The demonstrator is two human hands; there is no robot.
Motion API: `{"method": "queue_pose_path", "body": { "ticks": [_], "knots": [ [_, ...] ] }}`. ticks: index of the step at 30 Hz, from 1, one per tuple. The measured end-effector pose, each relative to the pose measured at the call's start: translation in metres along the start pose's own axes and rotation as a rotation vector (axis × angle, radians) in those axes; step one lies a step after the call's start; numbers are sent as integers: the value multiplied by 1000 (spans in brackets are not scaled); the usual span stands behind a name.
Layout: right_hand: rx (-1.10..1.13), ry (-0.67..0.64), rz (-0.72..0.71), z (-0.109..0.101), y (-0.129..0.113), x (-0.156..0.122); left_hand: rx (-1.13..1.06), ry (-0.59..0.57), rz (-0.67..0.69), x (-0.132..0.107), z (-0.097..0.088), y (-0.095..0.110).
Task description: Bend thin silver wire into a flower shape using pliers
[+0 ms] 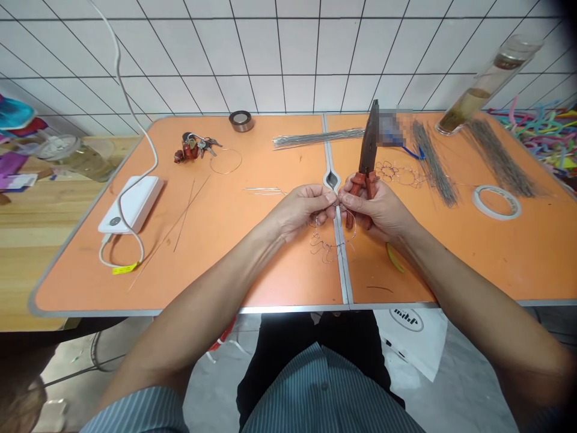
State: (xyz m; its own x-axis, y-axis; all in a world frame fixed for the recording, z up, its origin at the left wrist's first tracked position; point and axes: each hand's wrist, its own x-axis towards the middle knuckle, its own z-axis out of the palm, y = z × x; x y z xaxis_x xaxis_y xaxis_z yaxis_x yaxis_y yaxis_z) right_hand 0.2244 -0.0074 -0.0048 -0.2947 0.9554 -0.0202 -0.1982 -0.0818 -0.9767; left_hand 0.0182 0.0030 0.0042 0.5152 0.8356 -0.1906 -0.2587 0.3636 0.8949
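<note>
Over the seam of the orange folding table (270, 258), a thin wire ring with small loops (331, 243) hangs between my two hands. The fingertips of my left hand (302, 210) pinch it from the left. My right hand (378, 207) pinches the wire with thumb and forefinger, and also holds red-handled pliers (369, 144) in its palm, jaws pointing up and away. Just beyond the right hand lies another piece of looped wire (396, 173). A few short straight wires (264, 190) lie left of my left hand.
Wire bundles (435, 162) lie at the right and back, near a white tape roll (496, 202) and a tilted clear cylinder (487, 87). Black tape (241, 121) and keys (202, 146) are at the back left. A white power bank (130, 204) with its cable sits at the left.
</note>
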Motion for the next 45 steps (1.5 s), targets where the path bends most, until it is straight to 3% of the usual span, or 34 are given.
{"method": "queue_pose_path", "body": {
  "ticks": [9, 22, 30, 37, 45],
  "knots": [
    [139, -47, -47, 1, 8, 7, -32, 13, -9, 2, 2, -3],
    [111, -101, -31, 7, 5, 4, 1, 14, 6, 0, 3, -2],
    [76, -68, -12, 4, 2, 4, 5, 16, 21, -2, 6, 0],
    [-4, -27, -27, 5, -9, 1, 80, 113, 46, -5, 3, 5],
    [-122, 67, 7, 12, -17, -3, 143, 85, 54, -5, 4, 4]
  ]
}}
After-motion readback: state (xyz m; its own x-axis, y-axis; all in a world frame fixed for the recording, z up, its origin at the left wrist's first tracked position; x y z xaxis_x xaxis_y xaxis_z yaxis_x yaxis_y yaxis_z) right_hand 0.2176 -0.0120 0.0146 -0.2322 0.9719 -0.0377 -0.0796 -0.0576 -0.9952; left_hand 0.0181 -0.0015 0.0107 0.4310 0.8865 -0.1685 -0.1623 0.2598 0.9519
